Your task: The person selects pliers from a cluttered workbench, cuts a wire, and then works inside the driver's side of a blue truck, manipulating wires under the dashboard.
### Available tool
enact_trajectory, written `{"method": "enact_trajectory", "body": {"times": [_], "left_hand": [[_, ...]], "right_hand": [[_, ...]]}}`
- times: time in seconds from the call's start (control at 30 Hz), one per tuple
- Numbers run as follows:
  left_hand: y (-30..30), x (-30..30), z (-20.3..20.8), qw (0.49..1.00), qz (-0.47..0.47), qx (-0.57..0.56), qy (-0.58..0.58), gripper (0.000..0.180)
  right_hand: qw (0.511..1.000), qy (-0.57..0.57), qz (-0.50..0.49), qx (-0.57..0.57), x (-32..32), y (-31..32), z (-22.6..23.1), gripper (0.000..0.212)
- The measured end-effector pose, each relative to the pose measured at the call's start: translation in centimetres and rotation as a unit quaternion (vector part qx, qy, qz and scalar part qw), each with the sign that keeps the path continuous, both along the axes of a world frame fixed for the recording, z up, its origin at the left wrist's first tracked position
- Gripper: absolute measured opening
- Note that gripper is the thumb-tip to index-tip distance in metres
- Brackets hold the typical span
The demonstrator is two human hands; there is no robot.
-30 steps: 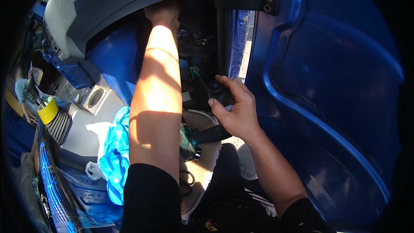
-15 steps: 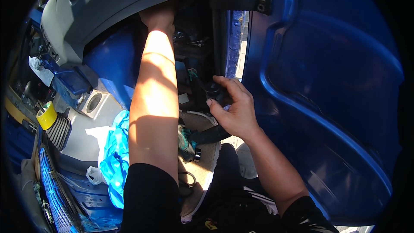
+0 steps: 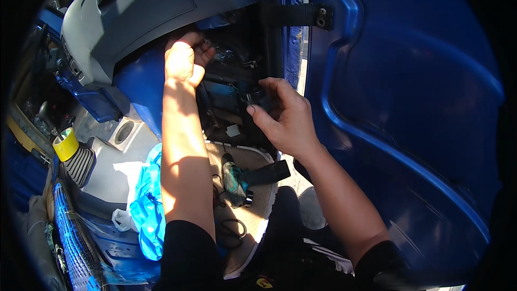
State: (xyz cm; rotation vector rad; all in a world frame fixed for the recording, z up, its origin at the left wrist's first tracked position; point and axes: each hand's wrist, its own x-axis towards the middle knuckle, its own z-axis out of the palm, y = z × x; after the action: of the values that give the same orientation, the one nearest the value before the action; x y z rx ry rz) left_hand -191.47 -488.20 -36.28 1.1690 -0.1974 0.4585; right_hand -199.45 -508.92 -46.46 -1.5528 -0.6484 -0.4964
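Observation:
My left hand (image 3: 184, 60) is under the lower edge of the grey dashboard (image 3: 140, 21). Its fingers are curled together, and a small shiny bit shows at the fingertips, too small to name. Lower and to the right, my right hand (image 3: 291, 124) curves its thumb and fingers around a dark, round-ended piece (image 3: 253, 98); shadow hides most of its shape. Behind both hands lies the dark opening beneath the dashboard, with shiny metal fittings (image 3: 250, 64) inside. Below them, a green and black cordless power tool (image 3: 234, 183) rests on the beige floor mat (image 3: 258, 210).
A blue vehicle door (image 3: 409, 129) stands open on the right, with a black check strap (image 3: 296, 15) above. To the left are a light-blue plastic bag (image 3: 148, 199), a yellow tape roll (image 3: 65, 144) over a black lever boot (image 3: 79, 166), and a blue woven seat cover (image 3: 72, 237).
My left hand has come down and out of the shadow under the dashboard. My right hand has shifted slightly up and left, the dark piece moving with it. The power tool is now more exposed.

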Motion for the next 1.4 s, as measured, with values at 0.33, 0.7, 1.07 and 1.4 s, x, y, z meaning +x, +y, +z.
{"method": "enact_trajectory", "body": {"times": [0.33, 0.7, 1.07, 1.4], "left_hand": [[2.0, -2.6, 1.7, 0.993, -0.056, 0.074, -0.071, 0.013], [2.3, -2.3, 2.0, 0.982, -0.033, 0.160, -0.095, 0.019], [2.0, -2.5, 2.4, 0.974, 0.037, 0.209, -0.072, 0.026], [3.0, -0.4, 1.3, 0.950, 0.091, 0.291, -0.072, 0.024]], "right_hand": [[0.998, -0.028, 0.049, 0.029, 4.7, 6.3, 4.7, 0.041], [0.977, -0.146, -0.148, -0.053, 7.0, 8.0, 7.8, 0.040], [0.953, -0.186, -0.191, -0.147, 7.7, 7.8, 9.4, 0.046], [0.917, -0.201, -0.197, -0.283, 7.6, 7.6, 10.7, 0.041]]}}
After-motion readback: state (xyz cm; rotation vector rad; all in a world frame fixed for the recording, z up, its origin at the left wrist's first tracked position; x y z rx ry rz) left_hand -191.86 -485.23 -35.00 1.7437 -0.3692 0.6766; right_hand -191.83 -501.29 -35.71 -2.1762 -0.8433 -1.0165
